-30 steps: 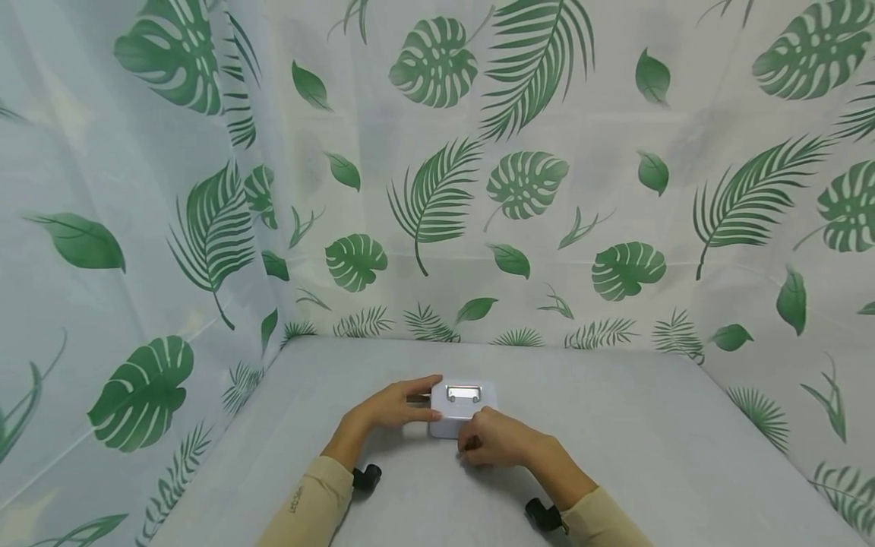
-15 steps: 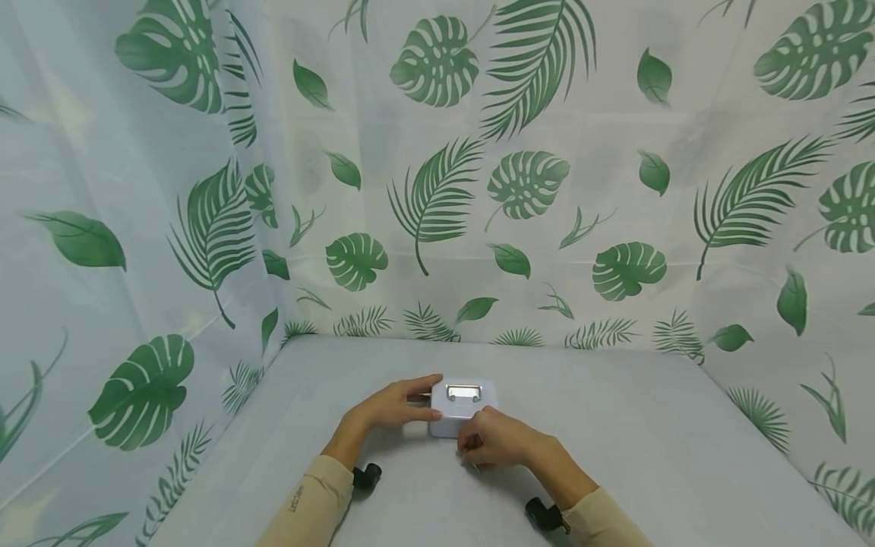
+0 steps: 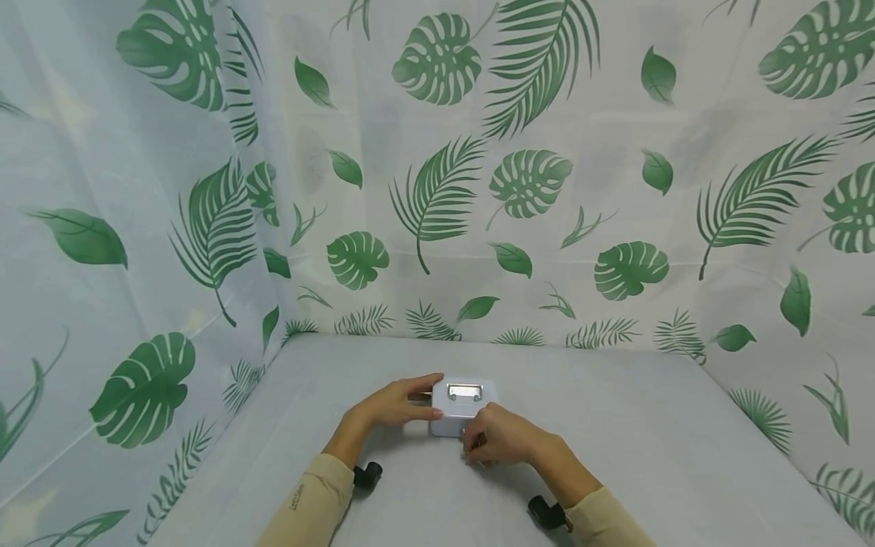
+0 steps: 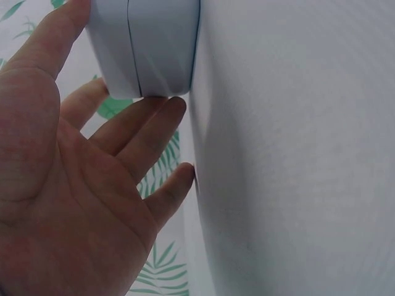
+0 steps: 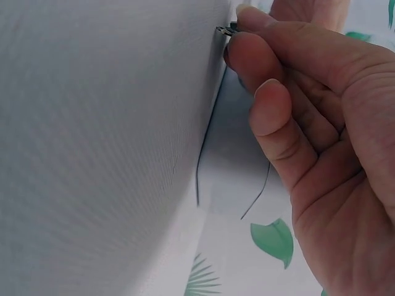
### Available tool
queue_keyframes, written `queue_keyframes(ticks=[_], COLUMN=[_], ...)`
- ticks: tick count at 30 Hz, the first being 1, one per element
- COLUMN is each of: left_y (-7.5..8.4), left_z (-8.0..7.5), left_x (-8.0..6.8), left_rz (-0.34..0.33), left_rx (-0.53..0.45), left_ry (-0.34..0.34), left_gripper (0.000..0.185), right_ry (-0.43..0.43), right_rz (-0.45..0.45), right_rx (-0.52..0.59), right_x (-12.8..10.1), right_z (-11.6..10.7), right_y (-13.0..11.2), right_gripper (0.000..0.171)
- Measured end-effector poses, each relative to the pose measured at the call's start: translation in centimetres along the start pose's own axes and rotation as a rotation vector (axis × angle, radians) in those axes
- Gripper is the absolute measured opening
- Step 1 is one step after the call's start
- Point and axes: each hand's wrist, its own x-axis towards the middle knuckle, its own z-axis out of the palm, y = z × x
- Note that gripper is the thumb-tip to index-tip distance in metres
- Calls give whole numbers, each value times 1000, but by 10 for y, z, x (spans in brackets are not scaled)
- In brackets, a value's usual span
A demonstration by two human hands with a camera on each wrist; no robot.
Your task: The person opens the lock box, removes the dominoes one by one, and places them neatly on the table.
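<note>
While your left hand [image 3: 393, 406] stays braced, fingers straight, against the white box [image 3: 459, 408] on the worktop [image 3: 615, 456], your right hand [image 3: 501, 441] has edged closer, fingers pinching a thin dark wire [image 5: 226, 29] at its front.

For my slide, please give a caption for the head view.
Left hand steadies small white plastic box on grey table; right hand pinches something small beside it.
</note>
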Motion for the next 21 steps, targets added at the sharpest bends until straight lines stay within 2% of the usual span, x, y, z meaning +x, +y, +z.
queue_keyframes(ticks=[10,15,21], left_y=[0,0,1], left_z=[-1,-1,-1], left_x=[0,0,0], left_rz=[0,3,-3], left_rx=[-4,-8,-3], left_ry=[-6,-9,-7], left_gripper=[85,84,84], right_ry=[2,11,14], right_rz=[-36,-17,9], right_rx=[-19,-15,-83], right_x=[-1,-2,-2], right_z=[-3,-3,-4], right_y=[0,-1,-6], right_gripper=[9,9,10])
